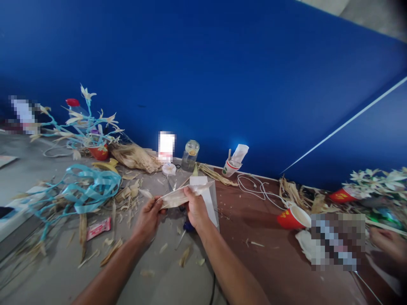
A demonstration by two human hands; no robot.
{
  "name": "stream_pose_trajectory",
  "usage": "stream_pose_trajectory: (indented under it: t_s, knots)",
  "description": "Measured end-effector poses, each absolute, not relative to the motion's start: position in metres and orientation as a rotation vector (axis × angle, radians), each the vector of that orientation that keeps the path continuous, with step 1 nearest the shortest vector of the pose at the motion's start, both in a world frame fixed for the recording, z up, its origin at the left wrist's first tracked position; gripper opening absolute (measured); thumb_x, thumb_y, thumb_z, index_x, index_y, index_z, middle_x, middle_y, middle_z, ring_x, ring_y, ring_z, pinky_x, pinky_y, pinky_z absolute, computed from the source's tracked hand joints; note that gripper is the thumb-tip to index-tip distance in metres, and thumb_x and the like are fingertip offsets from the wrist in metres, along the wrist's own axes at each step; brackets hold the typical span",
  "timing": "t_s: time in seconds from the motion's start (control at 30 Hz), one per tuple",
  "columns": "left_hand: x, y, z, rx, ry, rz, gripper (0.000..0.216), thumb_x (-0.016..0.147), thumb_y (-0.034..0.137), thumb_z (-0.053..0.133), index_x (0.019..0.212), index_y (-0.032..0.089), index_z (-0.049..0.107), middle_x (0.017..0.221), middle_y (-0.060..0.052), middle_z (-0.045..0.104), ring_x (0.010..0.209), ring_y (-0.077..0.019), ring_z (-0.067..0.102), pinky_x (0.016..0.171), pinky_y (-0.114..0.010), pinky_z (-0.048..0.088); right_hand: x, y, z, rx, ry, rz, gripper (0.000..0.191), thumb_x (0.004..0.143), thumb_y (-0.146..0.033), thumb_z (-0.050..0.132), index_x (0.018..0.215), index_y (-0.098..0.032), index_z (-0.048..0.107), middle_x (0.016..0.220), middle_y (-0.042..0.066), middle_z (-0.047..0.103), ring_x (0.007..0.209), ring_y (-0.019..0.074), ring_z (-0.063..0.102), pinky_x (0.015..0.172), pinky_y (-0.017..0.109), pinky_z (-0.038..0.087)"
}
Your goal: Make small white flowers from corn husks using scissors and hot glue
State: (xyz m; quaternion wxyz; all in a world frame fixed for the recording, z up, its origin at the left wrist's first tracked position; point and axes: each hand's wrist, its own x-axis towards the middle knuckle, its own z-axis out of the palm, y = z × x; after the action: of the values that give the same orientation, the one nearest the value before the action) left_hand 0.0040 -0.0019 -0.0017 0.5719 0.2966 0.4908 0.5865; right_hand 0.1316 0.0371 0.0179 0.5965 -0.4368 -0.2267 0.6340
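A pale, flat dried corn husk point(173, 198) is stretched between my two hands above the table. My left hand point(150, 217) pinches its left end between thumb and fingers. The thumb of my right hand point(196, 208) presses on top of the husk towards its right side, with fingers underneath. Beneath my right hand lies a dark blue object point(188, 226), partly hidden, beside a thin metal rod. Just beyond the husk, scissors blades point(172, 184) point towards me, and a white card or sheet point(208, 199) lies behind my right hand.
Blue ribbon point(92, 186), a pink packet point(98, 229) and husk scraps cover the left side. A branching husk-flower arrangement stands in a red cup point(99, 152). Behind are a glass jar point(190, 157) and white cable point(257, 186). Rightward, a red paper cup point(288, 218) lies tilted near another person's hand point(386, 242).
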Motion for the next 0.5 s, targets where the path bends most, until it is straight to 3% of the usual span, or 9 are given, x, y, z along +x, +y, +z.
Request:
stream_pose_trajectory:
  t_s: [0.23, 0.37, 0.5]
  knots:
    - [0.0015, -0.0006, -0.0024, 0.631, 1.169, 1.395, 0.039, 0.063, 0.045, 0.07, 0.086, 0.016, 0.058, 0.057, 0.005, 0.052, 0.046, -0.0064, 0.042, 0.042, -0.016, 0.029, 0.1333, 0.0348, 0.0212, -1.102, -0.612, 1.55, 0.027, 0.049, -0.025, 0.074, 0.072, -0.016, 0.063, 0.058, -0.004, 0.062, 0.051, 0.0107, 0.051, 0.045, 0.021, 0.034]
    - [-0.0014, 0.0006, -0.0063, 0.693, 1.234, 1.414, 0.04, 0.063, 0.046, 0.07, 0.086, 0.016, 0.06, 0.063, 0.004, 0.055, 0.052, -0.0084, 0.046, 0.047, -0.018, 0.033, 0.1357, 0.0319, 0.0221, -1.132, -0.694, 1.718, 0.026, 0.046, -0.021, 0.074, 0.065, -0.014, 0.059, 0.05, -0.005, 0.057, 0.039, 0.0063, 0.04, 0.038, 0.02, 0.029]
    - [-0.0014, 0.0016, -0.0059, 0.729, 1.267, 1.435, 0.037, 0.064, 0.046, 0.069, 0.084, 0.017, 0.062, 0.067, 0.002, 0.056, 0.057, -0.0104, 0.047, 0.052, -0.02, 0.036, 0.135, 0.0313, 0.0229, -1.065, -0.674, 1.797, 0.021, 0.045, -0.015, 0.071, 0.062, -0.014, 0.058, 0.047, -0.005, 0.055, 0.039, 0.0064, 0.041, 0.039, 0.02, 0.032]
